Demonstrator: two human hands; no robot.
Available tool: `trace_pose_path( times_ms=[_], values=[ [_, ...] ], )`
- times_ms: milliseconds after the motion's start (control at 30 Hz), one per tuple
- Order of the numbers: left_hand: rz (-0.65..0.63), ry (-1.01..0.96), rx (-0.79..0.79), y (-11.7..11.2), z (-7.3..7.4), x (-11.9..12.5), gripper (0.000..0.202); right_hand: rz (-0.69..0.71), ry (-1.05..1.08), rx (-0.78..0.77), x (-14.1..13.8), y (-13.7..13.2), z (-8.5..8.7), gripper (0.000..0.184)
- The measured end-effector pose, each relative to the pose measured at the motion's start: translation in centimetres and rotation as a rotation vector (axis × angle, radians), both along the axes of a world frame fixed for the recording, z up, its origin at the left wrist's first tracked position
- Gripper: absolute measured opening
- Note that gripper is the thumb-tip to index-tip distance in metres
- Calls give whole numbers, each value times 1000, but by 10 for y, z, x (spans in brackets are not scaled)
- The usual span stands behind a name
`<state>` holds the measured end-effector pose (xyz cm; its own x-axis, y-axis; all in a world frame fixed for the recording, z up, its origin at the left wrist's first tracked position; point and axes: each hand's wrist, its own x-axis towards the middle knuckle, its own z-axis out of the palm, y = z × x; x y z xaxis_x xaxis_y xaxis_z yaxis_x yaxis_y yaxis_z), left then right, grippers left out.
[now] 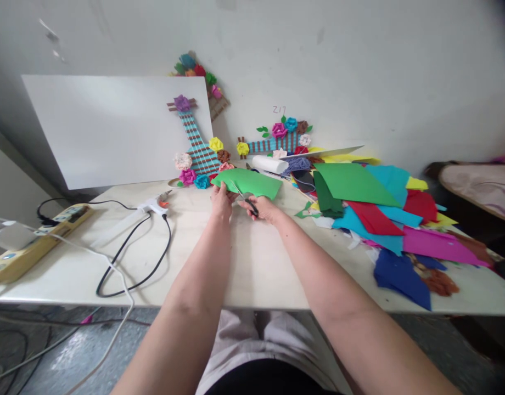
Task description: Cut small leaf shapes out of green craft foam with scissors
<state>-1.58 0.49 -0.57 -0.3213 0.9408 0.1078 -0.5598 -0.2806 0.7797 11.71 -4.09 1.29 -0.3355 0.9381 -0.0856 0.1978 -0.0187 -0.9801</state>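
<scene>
My left hand pinches the near left edge of a bright green sheet held just above the pale table. My right hand is closed round the dark handles of a pair of scissors, whose blades point up into the green sheet's lower edge. Both forearms stretch out from the bottom of the view toward the far middle of the table.
A heap of coloured sheets covers the table's right side. A glue gun with a black cord and a yellow power strip lie at left. Woven crafts with paper flowers, a white roll and a white board stand at the back.
</scene>
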Motion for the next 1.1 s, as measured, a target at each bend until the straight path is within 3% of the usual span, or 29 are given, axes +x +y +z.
trace_pose_path(
  times_ms=[200,400,667,900,1100],
  values=[
    [45,-20,35,2,-1,1,23,-17,-164,145,-23,-6,4,40],
    [-36,10,55,1,-2,3,23,-13,-497,254,-13,-6,19,48],
    [-172,89,6,-2,0,10,19,62,-446,36,10,-11,43,49],
    [-148,52,48,-2,1,11,19,48,-495,115,6,-11,40,49],
    [-116,13,55,-2,2,11,15,-69,-503,218,6,-7,37,53]
  ],
)
